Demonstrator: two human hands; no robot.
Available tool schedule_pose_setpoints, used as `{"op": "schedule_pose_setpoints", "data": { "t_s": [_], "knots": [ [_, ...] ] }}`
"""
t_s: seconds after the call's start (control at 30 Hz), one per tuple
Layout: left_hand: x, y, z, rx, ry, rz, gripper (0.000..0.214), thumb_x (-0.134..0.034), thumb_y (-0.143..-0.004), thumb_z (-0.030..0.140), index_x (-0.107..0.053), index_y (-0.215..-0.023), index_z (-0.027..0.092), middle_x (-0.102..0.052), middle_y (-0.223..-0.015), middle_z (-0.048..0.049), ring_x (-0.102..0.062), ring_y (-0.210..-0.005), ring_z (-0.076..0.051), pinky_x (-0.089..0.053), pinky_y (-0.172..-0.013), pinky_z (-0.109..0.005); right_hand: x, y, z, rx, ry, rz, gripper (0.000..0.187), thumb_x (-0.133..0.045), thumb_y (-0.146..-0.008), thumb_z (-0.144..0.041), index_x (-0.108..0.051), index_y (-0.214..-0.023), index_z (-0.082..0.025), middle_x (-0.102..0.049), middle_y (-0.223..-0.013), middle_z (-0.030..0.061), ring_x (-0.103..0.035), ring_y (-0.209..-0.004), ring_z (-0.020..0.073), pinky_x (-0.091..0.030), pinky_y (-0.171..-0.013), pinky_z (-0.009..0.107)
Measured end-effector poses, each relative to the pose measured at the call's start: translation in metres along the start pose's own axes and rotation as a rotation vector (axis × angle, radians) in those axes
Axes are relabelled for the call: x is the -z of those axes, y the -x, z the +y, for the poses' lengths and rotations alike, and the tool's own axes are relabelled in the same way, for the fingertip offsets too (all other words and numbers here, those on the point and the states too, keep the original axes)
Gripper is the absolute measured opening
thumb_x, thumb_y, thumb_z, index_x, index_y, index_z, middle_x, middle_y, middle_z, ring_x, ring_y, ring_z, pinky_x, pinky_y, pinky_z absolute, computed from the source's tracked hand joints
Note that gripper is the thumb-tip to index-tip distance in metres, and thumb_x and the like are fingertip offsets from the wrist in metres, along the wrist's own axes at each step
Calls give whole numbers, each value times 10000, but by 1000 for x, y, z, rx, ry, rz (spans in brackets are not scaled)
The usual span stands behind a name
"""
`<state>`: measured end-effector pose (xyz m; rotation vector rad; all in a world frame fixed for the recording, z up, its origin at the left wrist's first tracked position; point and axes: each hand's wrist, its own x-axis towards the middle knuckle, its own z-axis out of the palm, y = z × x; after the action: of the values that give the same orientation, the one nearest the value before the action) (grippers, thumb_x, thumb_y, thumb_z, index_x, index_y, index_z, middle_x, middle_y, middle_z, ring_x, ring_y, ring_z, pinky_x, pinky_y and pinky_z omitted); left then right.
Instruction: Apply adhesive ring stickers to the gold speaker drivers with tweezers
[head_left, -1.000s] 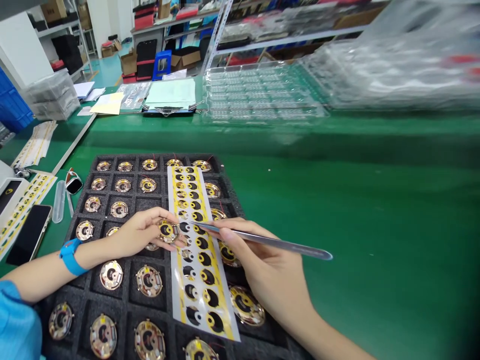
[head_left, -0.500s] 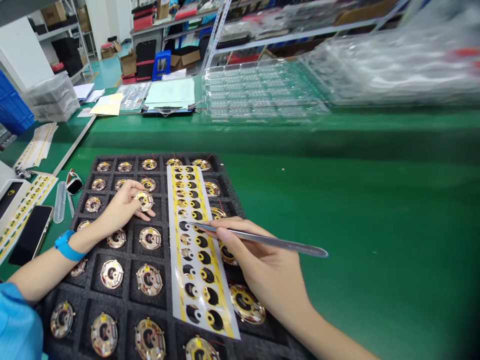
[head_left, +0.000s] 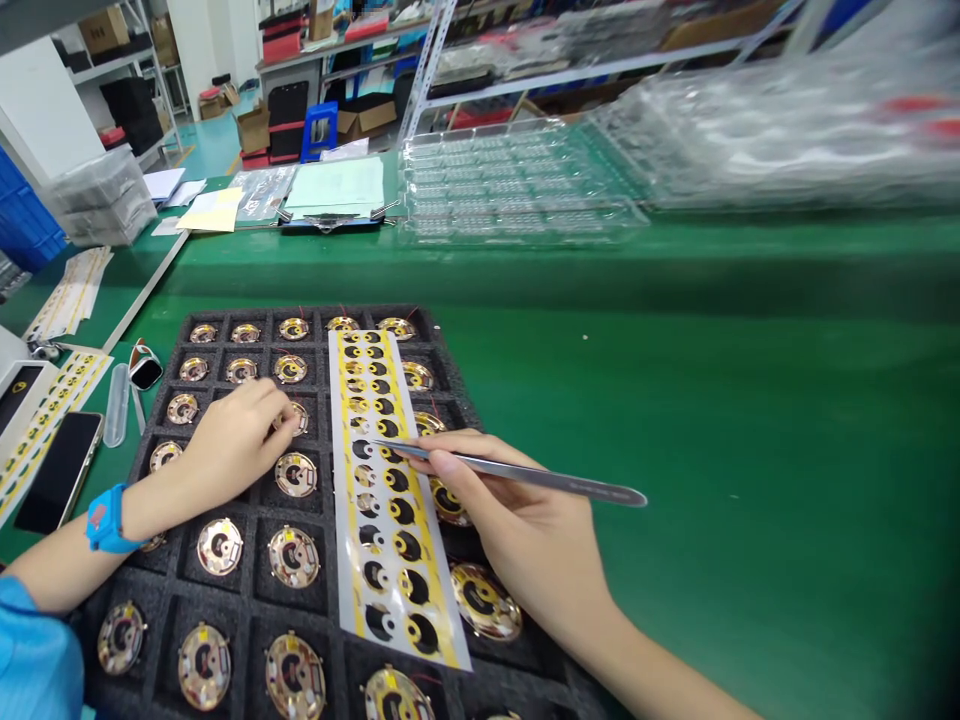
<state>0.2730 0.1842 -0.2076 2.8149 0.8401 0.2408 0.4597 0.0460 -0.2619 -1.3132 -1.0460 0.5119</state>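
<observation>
My left hand (head_left: 236, 435), with a blue watch (head_left: 107, 517) on its wrist, is over the black foam tray (head_left: 337, 560). Its fingers are curled together beside a round gold watch part (head_left: 300, 418), which they partly cover. Whether anything is between the fingertips is hidden. Metal tweezers (head_left: 525, 472) are in my right hand (head_left: 517, 510), held like a pen. Their tips point at a black sticker (head_left: 362, 450) on the sticker sheet (head_left: 346, 560), a long strip with yellow bands and black crescent shapes. This sheet lies across the right part of the tray, covering some pockets.
Left of the tray are a phone (head_left: 60, 472), a smartwatch (head_left: 145, 372), a clear plastic case (head_left: 116, 405) and another sticker sheet (head_left: 56, 420). A clipboard (head_left: 334, 195) and clear plastic trays (head_left: 517, 185) stand along the back of the green bench (head_left: 712, 430).
My left hand has set the round gold watch part down in a tray pocket and drawn back slightly, fingers curling. My right hand keeps the tweezers at nearly the same spot over the sheet.
</observation>
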Motion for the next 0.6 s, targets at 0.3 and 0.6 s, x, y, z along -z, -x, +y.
{"op": "schedule_pose_setpoints", "data": {
  "t_s": [0.3,0.6],
  "knots": [
    [-4,7,11,52,-147,-310,219,-737,-788,315,-610,-768,139,-622,-791,-51,-608,-733,-207,-437,-602,-295,-1,1,-1,34,6,-9,279,-672,-893,-524,-709,-858,-250,-680,-844,19,-671,-740,161,-561,-601,218],
    [-13,8,5,325,1307,-242,247,-610,-843,367,-429,-795,207,-530,-672,52,-564,-592,-102,-503,-555,-237,1,8,-7,344,52,-32,178,-574,-951,-161,-686,-1014,-284,-691,-944,30,-667,-895,200,-583,-761,320]
  ]
}}
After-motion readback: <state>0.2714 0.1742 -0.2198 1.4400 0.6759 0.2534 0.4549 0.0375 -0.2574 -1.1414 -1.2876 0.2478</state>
